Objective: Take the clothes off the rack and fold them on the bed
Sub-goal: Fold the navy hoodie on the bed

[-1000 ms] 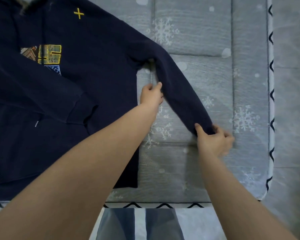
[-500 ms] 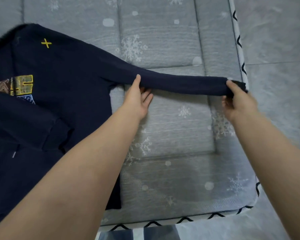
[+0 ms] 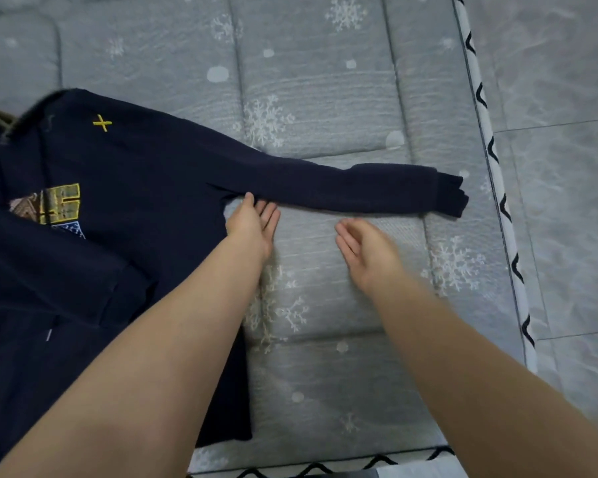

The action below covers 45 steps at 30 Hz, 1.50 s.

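Lying flat on the bed (image 3: 325,81), the hoodie's sleeve (image 3: 342,191) is unheld.

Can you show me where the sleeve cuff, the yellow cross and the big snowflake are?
sleeve cuff (image 3: 451,195), head view, middle of the ribbed end.
yellow cross (image 3: 102,123), head view, where its strokes meet.
big snowflake (image 3: 267,119), head view, its centre.

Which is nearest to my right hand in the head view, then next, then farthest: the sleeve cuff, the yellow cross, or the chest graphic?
From the right hand:
1. Sleeve cuff, up to its right.
2. Yellow cross, far upper left.
3. Chest graphic, farthest left.
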Motion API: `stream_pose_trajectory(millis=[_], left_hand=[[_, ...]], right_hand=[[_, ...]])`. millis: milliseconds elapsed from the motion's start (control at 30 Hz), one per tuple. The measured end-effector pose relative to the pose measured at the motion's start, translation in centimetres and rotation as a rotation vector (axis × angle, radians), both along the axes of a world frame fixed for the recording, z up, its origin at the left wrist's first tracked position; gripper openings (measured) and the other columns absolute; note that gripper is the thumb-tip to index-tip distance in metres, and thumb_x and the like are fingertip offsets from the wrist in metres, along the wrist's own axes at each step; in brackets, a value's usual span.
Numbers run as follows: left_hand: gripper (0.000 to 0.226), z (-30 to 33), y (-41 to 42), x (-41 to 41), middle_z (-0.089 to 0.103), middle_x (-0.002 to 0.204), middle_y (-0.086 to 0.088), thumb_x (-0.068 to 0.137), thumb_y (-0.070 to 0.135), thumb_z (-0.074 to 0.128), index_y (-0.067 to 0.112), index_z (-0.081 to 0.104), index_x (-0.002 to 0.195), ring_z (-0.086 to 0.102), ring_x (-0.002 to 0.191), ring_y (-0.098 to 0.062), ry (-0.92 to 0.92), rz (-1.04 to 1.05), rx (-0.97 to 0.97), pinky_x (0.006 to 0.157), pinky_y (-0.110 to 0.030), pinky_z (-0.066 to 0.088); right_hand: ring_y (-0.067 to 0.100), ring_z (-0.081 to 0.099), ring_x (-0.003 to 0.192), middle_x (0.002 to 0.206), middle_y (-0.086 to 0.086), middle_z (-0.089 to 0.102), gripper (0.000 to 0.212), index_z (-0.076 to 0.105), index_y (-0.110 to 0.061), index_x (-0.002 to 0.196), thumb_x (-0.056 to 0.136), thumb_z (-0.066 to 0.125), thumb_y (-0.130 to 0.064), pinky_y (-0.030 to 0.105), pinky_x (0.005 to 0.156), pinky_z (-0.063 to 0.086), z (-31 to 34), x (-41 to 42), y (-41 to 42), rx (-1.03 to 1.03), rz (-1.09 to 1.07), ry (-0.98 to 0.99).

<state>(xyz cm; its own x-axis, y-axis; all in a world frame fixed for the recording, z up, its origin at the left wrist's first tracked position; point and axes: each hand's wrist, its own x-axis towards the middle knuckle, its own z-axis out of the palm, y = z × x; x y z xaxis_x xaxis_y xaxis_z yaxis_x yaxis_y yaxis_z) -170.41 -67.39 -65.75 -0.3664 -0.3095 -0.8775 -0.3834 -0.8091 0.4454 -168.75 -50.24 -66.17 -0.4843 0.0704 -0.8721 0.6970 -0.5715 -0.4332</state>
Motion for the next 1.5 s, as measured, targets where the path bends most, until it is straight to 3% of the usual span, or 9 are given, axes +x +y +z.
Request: stream_pose_trajectory(millis=[133,267,433,800,900,1000,1100,1267,1500], left_hand=[[0.018,-0.9,-1.4,-0.6,0.046,0.055,0.004,0.095,0.028,0.065,0.014,0.063,0.107,0.043,0.043,-0.006,-0.022,0.005,0.022,0.071,-0.028,0.059],[0.011,-0.4,-1.8,0.1,0.039,0.053,0.005,0.094,0.025,0.059,0.016,0.055,0.089,0.033,0.043,-0.008,-0.139,-0.237,-0.034,0.058,-0.024,0.051],[0.039,1.1,-2.9,0.7,0.045,0.053,0.003,0.094,0.031,0.043,0.012,0.058,0.063,0.042,0.044,-0.01,-0.326,-0.933,-0.158,0.048,-0.022,0.038],[0.07,0.3,-3.3,-0.8,0.071,0.063,0.0,0.105,0.043,0.023,0.01,0.076,0.073,0.063,0.058,-0.012,-0.432,-1.652,-0.275,0.06,-0.024,0.047],[0.063,2.0,-2.7,-2.1,0.056,0.052,-0.001,0.103,0.044,0.038,0.012,0.073,0.062,0.053,0.05,-0.012,-0.226,-1.831,-0.236,0.061,-0.025,0.045],[0.049,3.7,-1.2,-3.9,0.048,0.05,-0.004,0.101,0.037,0.051,0.009,0.069,0.065,0.052,0.051,-0.016,0.242,-1.56,-0.259,0.076,-0.032,0.05],[0.025,2.0,-0.1,-6.2,0.069,0.081,-0.002,0.1,0.029,0.055,0.016,0.074,0.091,0.064,0.081,-0.016,0.5,-1.347,-0.846,0.089,-0.03,0.048],[0.036,-1.7,1.3,-9.5,0.057,0.125,-0.002,0.101,0.042,0.047,0.028,0.057,0.132,0.049,0.121,-0.026,0.51,-1.956,-1.387,0.106,-0.044,0.035],[0.014,-0.3,4.6,-13.9,0.054,0.096,-0.004,0.098,0.024,0.058,0.011,0.054,0.095,0.054,0.092,-0.027,0.712,-2.158,-1.141,0.079,-0.032,0.039]], right_hand=[[0.024,0.065,0.114,0.121,0.014,0.068,0.03,0.061,-0.013,0.117,0.09,0.073,-0.015,0.035,0.104,0.05,0.4,-2.7,-1.5,-0.12,-0.138,0.033],[0.022,0.065,0.111,0.12,0.01,0.068,0.04,0.058,-0.012,0.13,0.092,0.071,-0.016,0.039,0.105,0.05,0.9,-4.2,-1.7,-0.122,-0.291,0.035],[0.027,0.071,0.104,0.109,0.013,0.075,0.034,0.065,-0.008,0.124,0.09,0.071,-0.011,0.041,0.094,0.058,1.8,-4.6,-1.6,-0.219,-0.451,0.048],[0.025,0.071,0.106,0.118,0.012,0.072,0.048,0.064,-0.006,0.129,0.083,0.077,-0.004,0.039,0.091,0.059,-1.2,-4.3,1.4,-0.064,-0.292,0.058],[0.026,0.069,0.111,0.123,0.011,0.071,0.051,0.062,-0.009,0.131,0.083,0.078,-0.007,0.04,0.1,0.054,-2.1,-3.8,2.2,-0.095,-0.316,0.08],[0.03,0.068,0.113,0.128,0.017,0.067,0.048,0.059,-0.006,0.134,0.088,0.069,-0.003,0.044,0.096,0.056,-3.0,-3.4,2.7,-0.142,-0.356,0.055],[0.031,0.069,0.11,0.126,0.019,0.067,0.042,0.057,-0.002,0.135,0.093,0.062,-0.002,0.042,0.083,0.06,-3.4,-3.2,3.1,-0.117,-0.352,0.023],[0.029,0.065,0.119,0.128,0.018,0.066,0.037,0.055,-0.002,0.136,0.099,0.056,-0.009,0.042,0.099,0.053,-2.7,-3.3,4.0,-0.228,-0.304,0.139],[0.027,0.066,0.117,0.126,0.014,0.069,0.046,0.057,-0.007,0.137,0.093,0.068,-0.017,0.043,0.096,0.055,-2.3,-4.1,9.0,-0.121,-0.404,0.202]])
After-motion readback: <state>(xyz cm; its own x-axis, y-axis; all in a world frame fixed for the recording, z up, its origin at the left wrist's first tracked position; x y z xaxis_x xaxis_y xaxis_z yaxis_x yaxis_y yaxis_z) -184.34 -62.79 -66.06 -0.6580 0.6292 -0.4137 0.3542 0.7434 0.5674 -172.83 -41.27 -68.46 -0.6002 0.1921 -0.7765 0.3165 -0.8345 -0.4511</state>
